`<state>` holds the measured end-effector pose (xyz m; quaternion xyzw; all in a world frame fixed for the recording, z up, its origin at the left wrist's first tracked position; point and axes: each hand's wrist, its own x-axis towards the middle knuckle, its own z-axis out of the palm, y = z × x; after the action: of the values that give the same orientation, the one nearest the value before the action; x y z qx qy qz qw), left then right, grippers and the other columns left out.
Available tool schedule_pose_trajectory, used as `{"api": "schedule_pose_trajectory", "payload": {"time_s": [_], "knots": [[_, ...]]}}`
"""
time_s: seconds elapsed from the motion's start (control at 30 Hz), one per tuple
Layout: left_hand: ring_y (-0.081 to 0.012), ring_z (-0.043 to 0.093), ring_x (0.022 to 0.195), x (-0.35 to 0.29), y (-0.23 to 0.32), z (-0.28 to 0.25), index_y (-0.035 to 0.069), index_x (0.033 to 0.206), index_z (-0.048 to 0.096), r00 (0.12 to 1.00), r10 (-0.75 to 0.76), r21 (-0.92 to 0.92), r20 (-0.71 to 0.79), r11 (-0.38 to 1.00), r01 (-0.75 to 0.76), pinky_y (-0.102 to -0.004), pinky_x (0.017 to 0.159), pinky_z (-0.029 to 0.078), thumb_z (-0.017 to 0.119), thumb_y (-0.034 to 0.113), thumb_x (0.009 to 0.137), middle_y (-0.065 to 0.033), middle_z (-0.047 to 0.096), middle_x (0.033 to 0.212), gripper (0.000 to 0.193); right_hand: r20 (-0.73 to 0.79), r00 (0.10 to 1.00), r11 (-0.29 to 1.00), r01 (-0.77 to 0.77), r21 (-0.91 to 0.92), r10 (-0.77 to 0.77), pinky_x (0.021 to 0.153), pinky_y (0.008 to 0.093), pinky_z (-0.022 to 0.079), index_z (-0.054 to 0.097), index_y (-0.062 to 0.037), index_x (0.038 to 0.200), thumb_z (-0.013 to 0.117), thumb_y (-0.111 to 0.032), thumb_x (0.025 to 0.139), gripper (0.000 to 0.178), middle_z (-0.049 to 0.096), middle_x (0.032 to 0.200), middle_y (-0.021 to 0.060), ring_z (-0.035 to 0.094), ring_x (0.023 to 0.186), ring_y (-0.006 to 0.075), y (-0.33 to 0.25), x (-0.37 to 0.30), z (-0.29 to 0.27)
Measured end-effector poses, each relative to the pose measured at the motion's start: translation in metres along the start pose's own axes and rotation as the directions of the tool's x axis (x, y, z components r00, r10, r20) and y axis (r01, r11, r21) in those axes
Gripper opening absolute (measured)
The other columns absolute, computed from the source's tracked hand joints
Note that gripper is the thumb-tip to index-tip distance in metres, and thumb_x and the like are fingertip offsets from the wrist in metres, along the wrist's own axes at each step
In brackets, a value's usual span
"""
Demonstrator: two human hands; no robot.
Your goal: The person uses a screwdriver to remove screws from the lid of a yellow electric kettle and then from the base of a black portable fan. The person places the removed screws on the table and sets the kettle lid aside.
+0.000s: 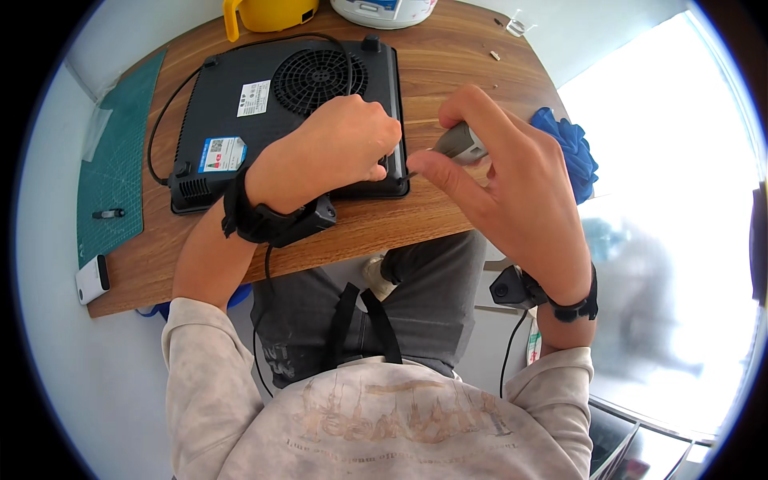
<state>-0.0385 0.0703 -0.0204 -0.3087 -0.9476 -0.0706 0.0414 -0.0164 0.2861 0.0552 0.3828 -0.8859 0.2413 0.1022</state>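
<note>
A black induction cooker (232,72) lies upside down on the table, its round fan grille (318,80) and stuck-on labels facing up. My right hand (524,176) grips a grey-handled screwdriver (462,144) between thumb and fingers. The screwdriver's dark shaft points left and down toward the cooker's near right corner; whether the tip touches is unclear. Over that same corner, my left hand (336,148) is closed with its fingertips down near the casing. What those fingers hold, if anything, is hidden by the hand.
The cooker's black cord (152,144) loops around its left and far sides. A green cutting mat (120,160) carries a small black item (109,214). A white box-shaped device (93,280) sits at the left edge. Beyond are a yellow container (276,14), a white appliance (384,12) and blue cloth (568,148).
</note>
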Motion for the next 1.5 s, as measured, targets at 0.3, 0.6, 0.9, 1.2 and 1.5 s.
{"api": "schedule_pose_trajectory", "payload": {"time_s": [0.3, 0.6, 0.9, 1.2, 1.5], "knots": [[-0.0307, 0.071, 0.080, -0.003, -0.005, 0.001, 0.004, 0.087, 0.073, 0.984, 0.122, -0.005, -0.129, 0.992, -0.123, -0.0397, 0.074, 0.056, 0.081, 0.024, 0.078, -0.0107, 0.073, 0.084, 0.023, -0.129, 0.923, 0.920, -0.330, 0.211, 0.361, 0.066, 0.0299, 0.055, 0.064, -0.0042, 0.096, 0.082, -0.015, 0.085, 0.023, 0.070, 0.083, 0.0092, 0.071, 0.072, 0.0167, 0.032, -0.053, 0.000], [-0.0295, 0.072, 0.081, -0.001, 0.002, -0.002, 0.004, 0.086, 0.073, 1.000, 0.018, 0.022, -0.011, 1.000, -0.018, -0.0368, 0.077, 0.057, 0.082, 0.024, 0.078, -0.0108, 0.073, 0.083, 0.023, 0.214, 0.818, 0.817, -0.565, 0.118, 0.535, 0.070, 0.0295, 0.056, 0.073, -0.0043, 0.105, 0.078, -0.012, 0.082, 0.025, 0.074, 0.088, 0.0128, 0.072, 0.073, 0.0195, 0.046, -0.087, -0.009], [-0.0271, 0.072, 0.080, 0.002, 0.004, 0.001, 0.005, 0.085, 0.073, 1.000, 0.011, 0.072, -0.014, 0.997, -0.010, -0.0361, 0.076, 0.058, 0.084, 0.026, 0.077, -0.0093, 0.073, 0.082, 0.025, -0.015, 0.903, 0.893, -0.422, 0.155, 0.429, 0.065, 0.0286, 0.055, 0.074, -0.0038, 0.100, 0.074, -0.010, 0.081, 0.020, 0.073, 0.081, 0.0110, 0.070, 0.064, 0.0193, 0.045, -0.091, -0.003], [-0.0259, 0.073, 0.078, 0.003, 0.001, 0.001, 0.005, 0.086, 0.074, 1.000, 0.011, 0.066, 0.002, 0.998, -0.011, -0.0354, 0.074, 0.058, 0.083, 0.026, 0.078, -0.0084, 0.074, 0.081, 0.025, 0.040, 0.875, 0.862, -0.482, 0.158, 0.482, 0.063, 0.0271, 0.053, 0.075, -0.0045, 0.100, 0.074, -0.011, 0.082, 0.019, 0.072, 0.074, 0.0090, 0.068, 0.061, 0.0162, 0.044, -0.088, -0.001], [-0.0261, 0.073, 0.078, 0.005, 0.000, 0.001, 0.004, 0.087, 0.074, 1.000, -0.009, 0.033, 0.022, 0.999, 0.008, -0.0357, 0.074, 0.058, 0.083, 0.025, 0.077, -0.0091, 0.073, 0.080, 0.025, 0.020, 0.893, 0.882, -0.448, 0.148, 0.450, 0.063, 0.0275, 0.054, 0.077, -0.0038, 0.099, 0.074, -0.011, 0.082, 0.019, 0.074, 0.080, 0.0113, 0.069, 0.062, 0.0174, 0.047, -0.086, 0.001]]}}
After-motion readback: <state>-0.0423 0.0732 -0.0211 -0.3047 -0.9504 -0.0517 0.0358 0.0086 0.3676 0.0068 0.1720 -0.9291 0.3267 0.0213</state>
